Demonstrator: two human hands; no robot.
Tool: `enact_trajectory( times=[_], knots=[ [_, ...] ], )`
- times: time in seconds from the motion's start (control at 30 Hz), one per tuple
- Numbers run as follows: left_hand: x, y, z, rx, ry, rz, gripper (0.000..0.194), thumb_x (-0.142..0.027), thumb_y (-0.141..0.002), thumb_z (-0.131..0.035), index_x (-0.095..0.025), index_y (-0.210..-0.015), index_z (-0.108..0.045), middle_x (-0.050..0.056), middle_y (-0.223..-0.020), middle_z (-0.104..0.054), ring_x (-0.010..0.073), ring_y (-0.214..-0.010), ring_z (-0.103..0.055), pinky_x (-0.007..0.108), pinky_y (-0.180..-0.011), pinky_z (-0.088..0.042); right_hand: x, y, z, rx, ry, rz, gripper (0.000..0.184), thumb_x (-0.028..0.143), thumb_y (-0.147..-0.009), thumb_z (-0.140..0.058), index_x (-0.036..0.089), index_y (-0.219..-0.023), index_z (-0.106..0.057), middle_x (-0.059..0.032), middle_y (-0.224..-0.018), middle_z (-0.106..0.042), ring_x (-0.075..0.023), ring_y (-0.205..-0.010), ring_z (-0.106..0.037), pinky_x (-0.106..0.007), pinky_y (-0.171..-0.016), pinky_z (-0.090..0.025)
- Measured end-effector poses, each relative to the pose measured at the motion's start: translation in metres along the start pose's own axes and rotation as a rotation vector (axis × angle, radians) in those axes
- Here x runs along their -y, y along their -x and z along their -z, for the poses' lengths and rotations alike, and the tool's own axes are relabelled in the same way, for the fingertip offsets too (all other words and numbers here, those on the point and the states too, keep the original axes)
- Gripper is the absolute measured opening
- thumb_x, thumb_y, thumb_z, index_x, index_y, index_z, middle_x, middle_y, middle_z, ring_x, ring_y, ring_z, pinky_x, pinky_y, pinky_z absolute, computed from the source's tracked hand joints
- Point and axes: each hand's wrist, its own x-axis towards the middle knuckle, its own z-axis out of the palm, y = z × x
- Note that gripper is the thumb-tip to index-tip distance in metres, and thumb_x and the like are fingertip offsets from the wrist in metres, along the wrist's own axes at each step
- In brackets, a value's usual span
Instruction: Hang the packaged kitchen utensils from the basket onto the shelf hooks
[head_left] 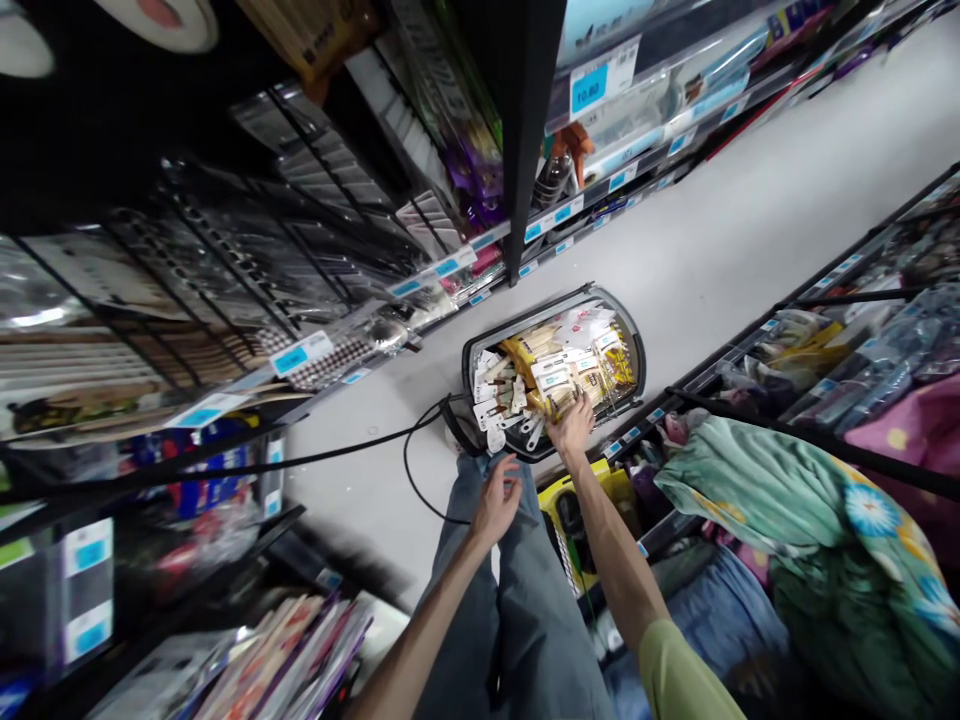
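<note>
Starting at far left, shows blue-marked price labels above a blurred stack of thin packs. Then follows a black cord to the near-left corner of the basket, attached or merely passing beside; cannot tell which. Stands on the pale floor of the aisle, just ahead of the grey-blue trousers.

Holds the left hand over the trousers, short of the basket, empty, with fingers loosely curled. Inside the basket, at left, holds small white-tagged items; in the middle and at right, packets with white labels and yellow wrapping, heaped close together.

Sets the right hand over the near side of the heap, fingertips at the packets; cannot tell a grip from a light touch. Judging from this, at the step of handling the basket's contents one-handed. For any lift from here, would need a sure pinch on one packet, clear of neighbours, perhaps with left-hand steadying at the rim.

Ends at right with green patterned fabric on lower shelving.
</note>
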Motion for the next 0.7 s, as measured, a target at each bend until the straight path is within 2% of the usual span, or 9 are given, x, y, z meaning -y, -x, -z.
enact_trajectory(
  times=[0.1,0.23,0.43,0.6,0.7],
  knots=[
    [0.004,0.001,0.003,-0.009,-0.015,-0.004,0.040,-0.025,-0.090,-0.055,-0.020,-0.130,-0.058,0.014,-0.120,-0.071,0.0209,-0.092,-0.072,0.037,-0.080,-0.063,0.002,0.004,0.002,-0.011,0.024,0.098,0.079,0.029,-0.077,-0.071,0.008,-0.146,-0.039,-0.0265,-0.152,-0.045,-0.0381,-0.144,-0.036,-0.055,-0.122,-0.025],
    [0.011,0.002,0.005,-0.021,-0.036,0.012,0.038,-0.025,-0.090,-0.055,-0.020,-0.127,-0.060,0.014,-0.120,-0.071,0.0207,-0.092,-0.072,0.036,-0.078,-0.062,0.009,0.000,0.001,0.036,0.016,0.158,0.076,0.028,-0.079,-0.070,0.010,-0.146,-0.040,-0.0243,-0.146,-0.051,-0.0364,-0.136,-0.044,-0.051,-0.117,-0.032],
    [0.014,0.003,0.007,0.003,-0.053,0.019,0.038,-0.027,-0.091,-0.054,-0.018,-0.127,-0.060,0.015,-0.121,-0.070,0.0214,-0.094,-0.072,0.038,-0.080,-0.062,0.016,-0.002,0.007,0.055,-0.047,0.038,0.072,0.043,-0.079,-0.073,0.011,-0.137,-0.044,-0.0242,-0.137,-0.054,-0.0390,-0.130,-0.047,-0.053,-0.106,-0.042],
    [0.015,0.005,0.007,-0.005,-0.041,0.013,0.034,-0.027,-0.089,-0.054,-0.018,-0.121,-0.063,0.015,-0.118,-0.072,0.0222,-0.091,-0.072,0.038,-0.078,-0.063,0.012,0.012,0.024,-0.079,-0.115,-0.041,0.082,0.048,-0.075,-0.075,0.010,-0.139,-0.041,-0.0256,-0.145,-0.047,-0.0380,-0.130,-0.045,-0.049,-0.107,-0.044],
    [0.015,0.006,0.005,0.005,-0.041,0.001,0.031,-0.026,-0.088,-0.055,-0.019,-0.116,-0.065,0.014,-0.116,-0.073,0.0216,-0.089,-0.072,0.037,-0.076,-0.063,0.007,0.015,0.025,-0.082,-0.114,-0.088,0.085,0.050,-0.074,-0.075,0.009,-0.140,-0.041,-0.0270,-0.145,-0.047,-0.0404,-0.130,-0.045,-0.052,-0.108,-0.044]
  ],
)
